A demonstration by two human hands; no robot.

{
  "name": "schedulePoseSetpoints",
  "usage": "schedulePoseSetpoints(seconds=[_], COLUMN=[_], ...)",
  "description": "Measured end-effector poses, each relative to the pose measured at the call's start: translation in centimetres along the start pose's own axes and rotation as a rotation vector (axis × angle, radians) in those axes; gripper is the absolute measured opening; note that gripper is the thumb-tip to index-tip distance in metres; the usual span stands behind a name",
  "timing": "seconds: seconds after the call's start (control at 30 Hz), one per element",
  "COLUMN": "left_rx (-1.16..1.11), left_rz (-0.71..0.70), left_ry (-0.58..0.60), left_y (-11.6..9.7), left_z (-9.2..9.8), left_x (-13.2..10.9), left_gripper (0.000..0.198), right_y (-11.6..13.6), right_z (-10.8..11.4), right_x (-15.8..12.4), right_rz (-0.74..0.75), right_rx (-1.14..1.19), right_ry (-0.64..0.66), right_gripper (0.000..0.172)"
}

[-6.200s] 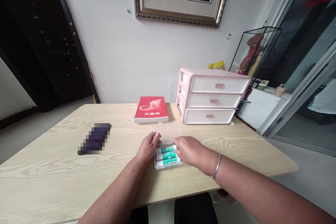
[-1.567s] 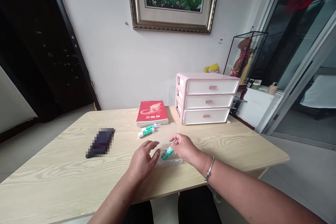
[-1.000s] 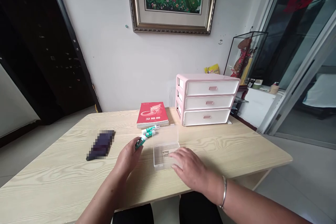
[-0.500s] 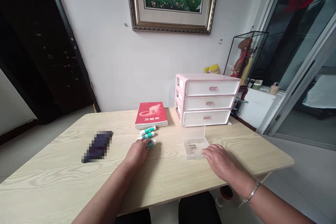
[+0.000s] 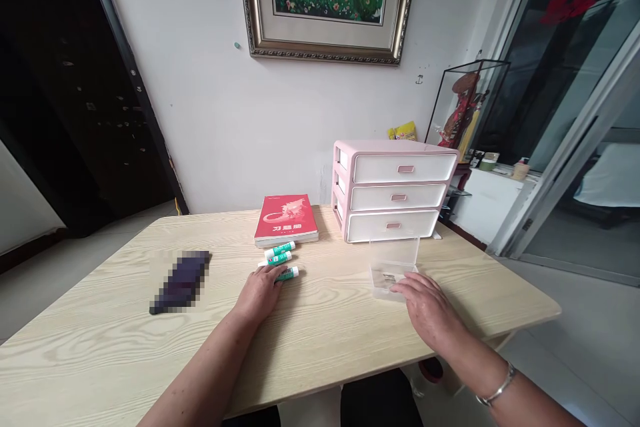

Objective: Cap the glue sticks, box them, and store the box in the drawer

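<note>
Three green-and-white glue sticks lie in a loose row at the middle of the table. My left hand rests palm down over the nearest glue stick, its fingers closed around the left end. Just beyond are the second glue stick and the third glue stick. To the right, my right hand grips the near right side of a clear plastic box. The box's lid stands up at the back, and small pale pieces, too small to name, show inside.
A red book lies behind the glue sticks. A pink-and-white drawer unit stands behind the box. On the left lies a dark pixelated object. The wooden table's front edge runs close to my legs.
My right hand has slid the clear plastic box to the right across the table. My left hand stays at the nearest glue stick, almost unmoved.
</note>
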State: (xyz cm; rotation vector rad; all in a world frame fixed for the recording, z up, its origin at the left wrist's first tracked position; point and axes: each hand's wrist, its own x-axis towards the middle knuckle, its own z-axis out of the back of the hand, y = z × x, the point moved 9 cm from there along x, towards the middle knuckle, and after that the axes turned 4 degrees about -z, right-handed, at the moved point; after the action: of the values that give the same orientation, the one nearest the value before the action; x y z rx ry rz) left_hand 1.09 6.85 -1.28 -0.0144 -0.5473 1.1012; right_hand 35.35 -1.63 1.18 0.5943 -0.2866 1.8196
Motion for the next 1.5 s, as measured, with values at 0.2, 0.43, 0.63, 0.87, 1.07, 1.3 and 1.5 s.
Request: schedulePoseSetpoints(seconds=[0.2,0.43,0.63,0.87,1.07,1.3,1.5], left_rx=[-0.067,-0.05,0.022,0.134,0.233,-0.078,-1.339], left_rz=[0.043,0.065,0.15,0.143,0.124,0.176,0.4], left_ry=[0.014,-0.004,0.02,-0.013,0.01,0.031,-0.143], left_y=[0.7,1.5,2.2,2.0,1.6,1.2,1.3], left_z=[-0.2,0.1,0.8,1.1,1.2,0.5,0.1], left_x=[-0.3,-0.6,-1.2,0.6,1.4,3.6,2.4], left_gripper=[0.039,0.043,0.039,0.031,0.034,0.015,0.037], right_y=[-0.1,3.7,14.1,16.8,13.6,10.9,13.4], right_z=[-1.1,1.6,-0.5,-8.8,-13.4,-14.9,-14.2], right_x=[0.6,1.7,5.8,13.0,14.2,13.7,12.8], right_rz=[0.011,0.112,0.165,-0.108,-0.272,-0.458,-0.519], right_rx=[0.069,0.175,0.47,0.56,0.692,0.913,1.237], right_ry=[-0.028,-0.235,-0.082,0.09,0.028,0.065,0.223], right_gripper=[0.048,0.036,0.034,0.029,0.03,0.022,0.045])
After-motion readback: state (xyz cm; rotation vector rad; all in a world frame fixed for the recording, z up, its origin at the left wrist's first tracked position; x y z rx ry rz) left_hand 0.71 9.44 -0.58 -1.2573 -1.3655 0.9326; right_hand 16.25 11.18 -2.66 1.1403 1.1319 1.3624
